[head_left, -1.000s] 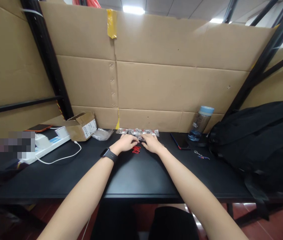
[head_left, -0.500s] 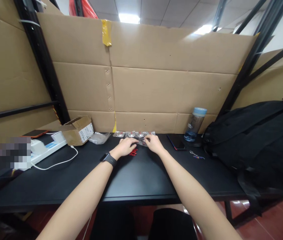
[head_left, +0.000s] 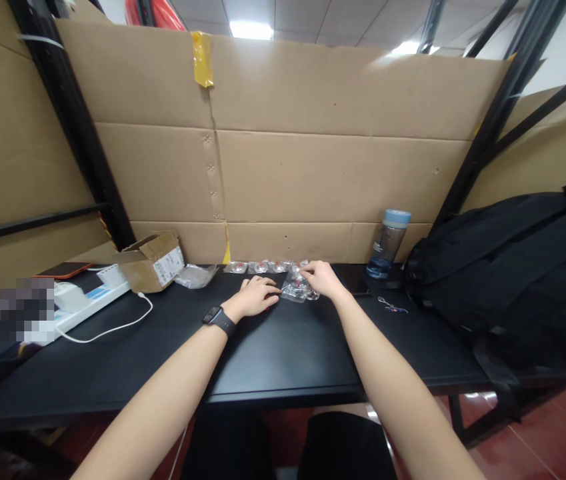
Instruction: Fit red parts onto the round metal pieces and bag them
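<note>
My right hand (head_left: 325, 279) pinches the upper right side of a small clear plastic packet (head_left: 295, 288), which has something red and shiny inside. The packet hangs at or just above the black table; I cannot tell whether it touches. Just left of it, my left hand (head_left: 255, 297) lies low over the table, palm down with its fingers stretched out, a dark watch (head_left: 215, 319) on the wrist. Mostly hidden under its fingertips is a bit of red cord. Behind both hands, several similar clear packets (head_left: 261, 267) lie in a row along the cardboard wall.
To the left are an opened cardboard box (head_left: 150, 263), a crumpled clear bag (head_left: 195, 276) and a white power strip (head_left: 90, 303) with a cable. On the right stand a water bottle (head_left: 387, 245) and a black backpack (head_left: 513, 280), near a phone (head_left: 357, 283) and a small keychain (head_left: 391, 306).
My right hand has moved right, away from the left hand, and the packet now shows plainly in its fingers. My left hand has shifted slightly right, covering most of the red cord.
</note>
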A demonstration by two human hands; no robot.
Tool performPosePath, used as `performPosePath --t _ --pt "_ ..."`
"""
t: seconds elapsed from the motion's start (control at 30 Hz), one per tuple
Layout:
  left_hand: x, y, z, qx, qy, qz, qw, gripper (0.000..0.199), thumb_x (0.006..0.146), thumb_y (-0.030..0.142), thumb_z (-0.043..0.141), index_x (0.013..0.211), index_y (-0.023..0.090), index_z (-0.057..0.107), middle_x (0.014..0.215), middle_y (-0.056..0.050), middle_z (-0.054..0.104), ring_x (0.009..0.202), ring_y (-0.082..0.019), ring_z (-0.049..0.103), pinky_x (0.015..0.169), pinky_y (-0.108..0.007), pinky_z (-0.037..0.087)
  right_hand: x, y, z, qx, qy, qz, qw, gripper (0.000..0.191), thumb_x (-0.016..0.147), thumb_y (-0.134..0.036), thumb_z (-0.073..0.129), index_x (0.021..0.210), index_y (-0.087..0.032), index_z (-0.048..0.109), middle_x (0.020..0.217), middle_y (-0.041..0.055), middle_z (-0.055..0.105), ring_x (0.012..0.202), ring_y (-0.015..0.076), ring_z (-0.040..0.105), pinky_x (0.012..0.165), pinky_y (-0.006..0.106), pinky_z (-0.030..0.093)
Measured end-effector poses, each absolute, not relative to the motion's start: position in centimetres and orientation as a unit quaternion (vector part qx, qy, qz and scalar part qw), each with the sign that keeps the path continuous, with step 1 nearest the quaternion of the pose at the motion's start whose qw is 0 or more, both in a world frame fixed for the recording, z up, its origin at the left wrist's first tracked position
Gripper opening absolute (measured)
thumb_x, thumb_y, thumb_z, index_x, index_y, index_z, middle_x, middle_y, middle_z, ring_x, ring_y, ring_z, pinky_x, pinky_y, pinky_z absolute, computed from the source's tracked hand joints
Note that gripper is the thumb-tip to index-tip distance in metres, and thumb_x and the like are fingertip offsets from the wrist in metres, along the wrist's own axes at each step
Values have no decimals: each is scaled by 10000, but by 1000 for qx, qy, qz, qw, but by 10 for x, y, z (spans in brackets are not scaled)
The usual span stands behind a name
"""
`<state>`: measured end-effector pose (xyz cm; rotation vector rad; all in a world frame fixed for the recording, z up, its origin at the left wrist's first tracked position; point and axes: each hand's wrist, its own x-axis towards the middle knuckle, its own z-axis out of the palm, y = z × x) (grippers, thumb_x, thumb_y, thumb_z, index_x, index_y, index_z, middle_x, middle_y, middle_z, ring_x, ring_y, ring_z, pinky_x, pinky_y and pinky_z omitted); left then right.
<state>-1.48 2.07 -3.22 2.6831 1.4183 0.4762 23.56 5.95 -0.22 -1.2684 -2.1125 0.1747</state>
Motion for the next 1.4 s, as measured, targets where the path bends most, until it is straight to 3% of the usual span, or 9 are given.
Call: performPosePath --t 0.23,0.5,0.73,1.13,1.4 --pt "-15 22 -34 874 460 154 45 363 971 462 471 1251 379 686 1388 -46 602 1272 -334 460 1029 -546 341 238 55 6 -466 -797 64 378 182 847 -153 650 885 -202 822 942 77 790 881 228 718 851 317 519" --pt "-15 22 -34 875 453 161 48 348 965 467 486 1233 386 693 1371 -40 614 1268 -329 464 1033 -546 333 230 62 -5 -445 -722 218 483 188 748 -219 725 915 -161 791 798 77 777 706 197 698 704 306 551" --pt "-15 22 -33 876 455 151 44 352 965 465 487 1242 381 688 1379 -40 610 1268 -329 463 1025 -552 339 222 59 -4 -427 -713 202 519 153 741 -256 690 842 -172 769 789 71 763 731 201 692 720 315 540" --pt "-15 22 -31 874 453 168 47 354 966 481 490 1223 354 698 1388 -37 604 1279 -315 465 1052 -524 352 222 52 6 -372 -656 209 622 231 821 -353 637 932 -163 705 854 79 727 675 193 667 639 296 533" --pt "-17 22 -28 855 461 230 59 341 941 488 537 1160 307 727 1295 -47 668 1255 -319 510 1063 -511 385 219 49 6 -385 -651 195 624 241 843 -356 598 968 -166 678 950 98 709 894 227 674 800 328 566"
